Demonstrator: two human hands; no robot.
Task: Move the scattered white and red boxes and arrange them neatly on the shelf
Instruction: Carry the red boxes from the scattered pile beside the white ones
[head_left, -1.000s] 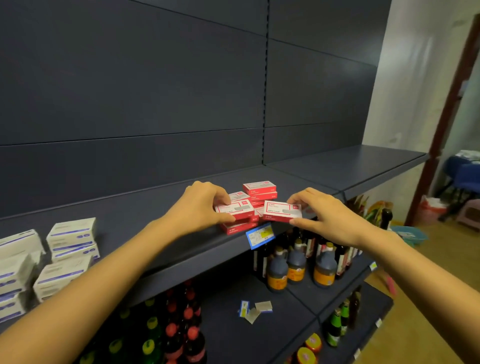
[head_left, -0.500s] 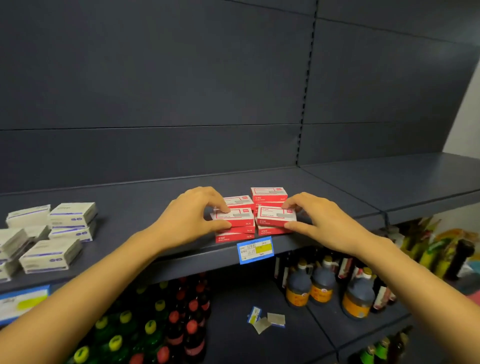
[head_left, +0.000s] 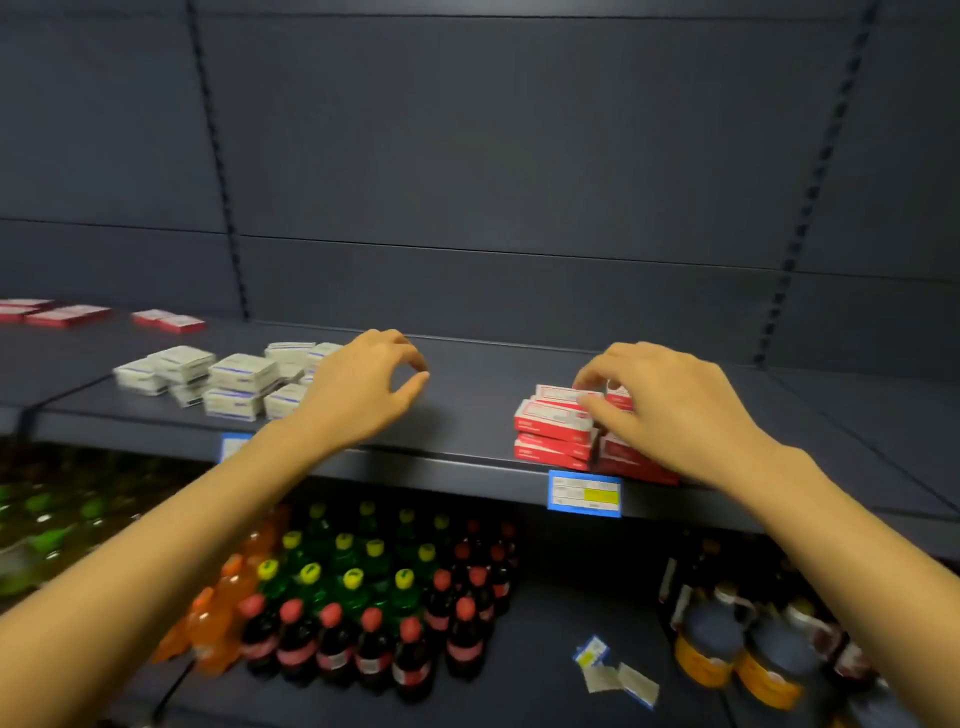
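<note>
Red boxes (head_left: 553, 423) with white labels stand in a small neat stack at the front edge of the dark shelf (head_left: 467, 405). My right hand (head_left: 670, 410) lies over the stack's right side, fingers and thumb curled round a top box. My left hand (head_left: 358, 395) hovers over bare shelf left of the stack, fingers loosely curved, holding nothing. Just beyond it lies a loose heap of white boxes (head_left: 241, 371) with blue stripes. More red boxes (head_left: 166, 320) lie scattered far left at the back of the shelf.
A blue price label (head_left: 584, 493) hangs on the shelf edge below the red stack. The lower shelf holds rows of drink bottles (head_left: 363, 597), dark jugs (head_left: 737, 649) at the right and loose paper tags (head_left: 613, 670). The shelf's back panel is bare.
My left hand has let go of the red stack and moved left toward the white boxes. The view has swung left. My right hand stays on the stack.
</note>
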